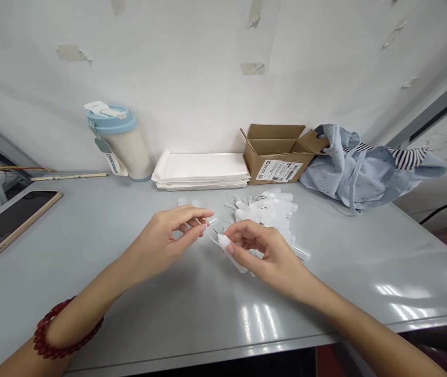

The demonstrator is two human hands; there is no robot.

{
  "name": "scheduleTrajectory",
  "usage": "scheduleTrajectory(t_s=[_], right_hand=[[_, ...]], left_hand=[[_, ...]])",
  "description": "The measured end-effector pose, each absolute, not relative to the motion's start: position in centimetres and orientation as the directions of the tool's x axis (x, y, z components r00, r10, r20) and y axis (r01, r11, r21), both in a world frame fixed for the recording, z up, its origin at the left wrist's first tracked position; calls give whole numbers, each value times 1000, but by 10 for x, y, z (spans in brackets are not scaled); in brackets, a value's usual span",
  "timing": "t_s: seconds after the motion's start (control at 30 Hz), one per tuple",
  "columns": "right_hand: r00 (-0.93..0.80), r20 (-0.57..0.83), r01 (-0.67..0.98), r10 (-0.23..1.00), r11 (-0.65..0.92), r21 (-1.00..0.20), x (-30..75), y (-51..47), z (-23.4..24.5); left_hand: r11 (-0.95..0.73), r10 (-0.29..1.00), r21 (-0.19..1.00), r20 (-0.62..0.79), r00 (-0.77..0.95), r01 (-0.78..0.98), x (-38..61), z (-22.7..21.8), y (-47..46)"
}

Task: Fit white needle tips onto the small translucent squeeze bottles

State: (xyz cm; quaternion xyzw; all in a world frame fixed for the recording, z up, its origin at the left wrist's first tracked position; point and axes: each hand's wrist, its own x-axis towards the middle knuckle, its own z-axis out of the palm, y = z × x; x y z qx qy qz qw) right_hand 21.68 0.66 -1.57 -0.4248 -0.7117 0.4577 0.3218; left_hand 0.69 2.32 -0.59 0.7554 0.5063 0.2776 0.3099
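Note:
Over the middle of the grey table (208,314), my left hand (168,238) pinches a small clear plastic piece (211,222) between thumb and fingertips. My right hand (265,248) is closed round a translucent white plastic tube part (223,241), its tip pointing towards the left hand's piece. The two hands are a few centimetres apart. Just behind my right hand lies a pile of several similar translucent plastic parts (268,209). A red bead bracelet (56,335) circles my left wrist.
At the back stand a blue-lidded cup (123,141), a stack of white sheets (202,170), an open cardboard box (278,154) and bundled blue cloth (365,167). A phone (9,220) lies at the left. The table's front edge runs below my forearms.

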Motion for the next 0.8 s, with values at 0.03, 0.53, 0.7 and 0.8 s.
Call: scheduleTrajectory(t_s=[0.03,0.53,0.7,0.8], right_hand=[[-429,61,300,901,206,-931,217,7,-15],[-338,-83,267,938,11,-964,219,14,-17],[-366,-91,241,926,0,-971,219,13,-13],[-385,-75,209,920,8,-978,220,12,-12]], left_hand=[[-320,934,722,130,334,613,7,-7,24],[-237,869,826,-55,492,512,4,-5,22],[-195,847,869,-84,525,454,5,-5,21],[-191,841,878,-84,535,439,6,-4,20]])
